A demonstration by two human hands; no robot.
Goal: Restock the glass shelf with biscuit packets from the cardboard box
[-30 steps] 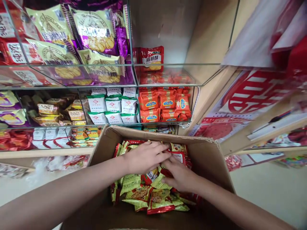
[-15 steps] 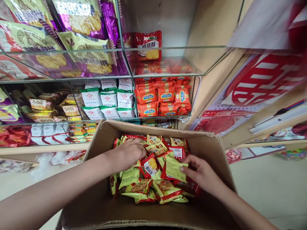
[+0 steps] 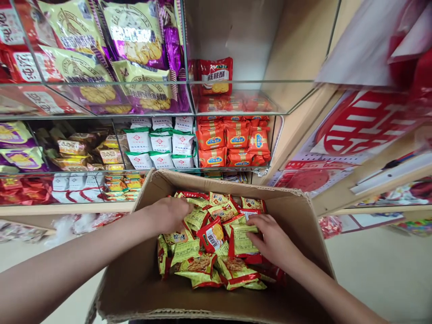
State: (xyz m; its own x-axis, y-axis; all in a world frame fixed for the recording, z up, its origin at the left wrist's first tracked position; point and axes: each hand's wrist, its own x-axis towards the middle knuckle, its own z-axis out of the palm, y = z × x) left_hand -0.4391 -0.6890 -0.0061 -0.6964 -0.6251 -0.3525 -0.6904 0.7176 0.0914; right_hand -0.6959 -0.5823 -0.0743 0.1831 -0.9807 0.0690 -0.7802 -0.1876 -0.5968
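Observation:
A cardboard box (image 3: 290, 216) stands open in front of me, with many small yellow-and-red biscuit packets (image 3: 199, 263) heaped inside. My left hand (image 3: 173, 215) is over the back left of the heap, its fingers curled down and closed; what they hold, if anything, is hidden. On the right side of the heap, my right hand (image 3: 272, 236) has its thumb and fingers apart, touching the edge of a pale yellow packet (image 3: 243, 239) that lies back side up. Between the hands a red-and-white packet (image 3: 211, 235) lies on top.
Behind the box, glass-fronted shelves hold purple-and-cream biscuit bags (image 3: 135, 33), white-and-green packets (image 3: 161, 143) and orange packets (image 3: 214, 137). A red packet (image 3: 216, 76) stands in an upper compartment. Red-and-white decorations (image 3: 357, 121) hang at the right, beside a wooden shelf side (image 3: 297, 117).
My left hand has moved slightly left and down, uncovering packets. My right hand has lowered the pale yellow packet onto the heap, and its fingers have spread. The view has shifted a little.

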